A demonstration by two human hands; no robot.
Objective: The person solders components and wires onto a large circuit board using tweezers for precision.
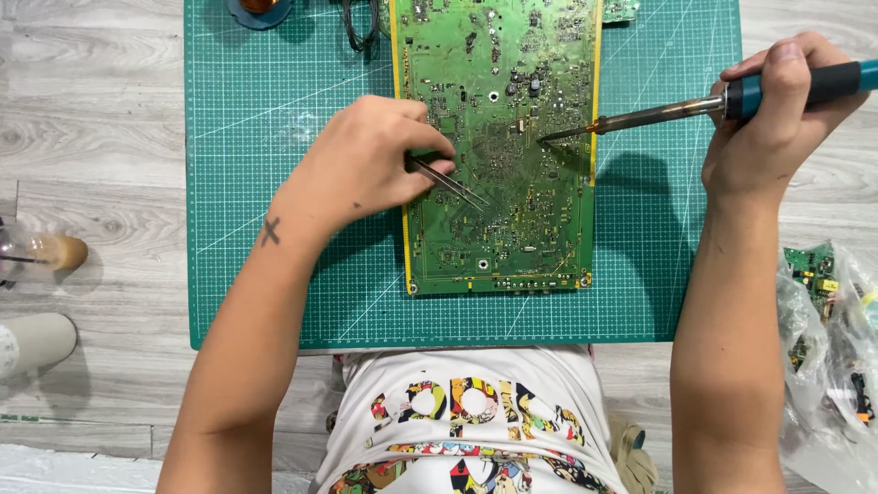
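— Looking at the green circuit board (498, 137), where does it sit?

— Flat on the green cutting mat (256, 229), near the mat's middle, running from the mat's far edge down toward the near one. Everything else I'll place against that board.

— And the hands?

— They are well apart. The left hand (366, 165) rests at the board's left edge, fingers pinched together on a pair of metal tweezers (448, 181) whose tips reach in over the board's centre. The right hand (777, 110) is off to the board's right, over the mat's corner, wrapped tight round the teal and black handle of a soldering iron (658, 114). Its tip comes in across the board's right edge and lies on or just above the surface; I cannot tell which.

— How would that board handle?

— I'd judge it light and stiff, a thin flat panel, but fragile on its face: it is crowded with tiny parts that could snap or lift. Best taken by the bare yellow-trimmed edges, left and right, never by the populated middle. The iron should be held only by its handle, since the metal shaft is likely hot.

— Anything else about?

— Right of the board, beyond the mat, a clear plastic bag (828, 366) holds smaller green boards. Far left of it, on the grey wood floor (91, 137), lies a pale slipper (37, 340). Black-framed glasses (359, 23) lie by the board's top left corner.
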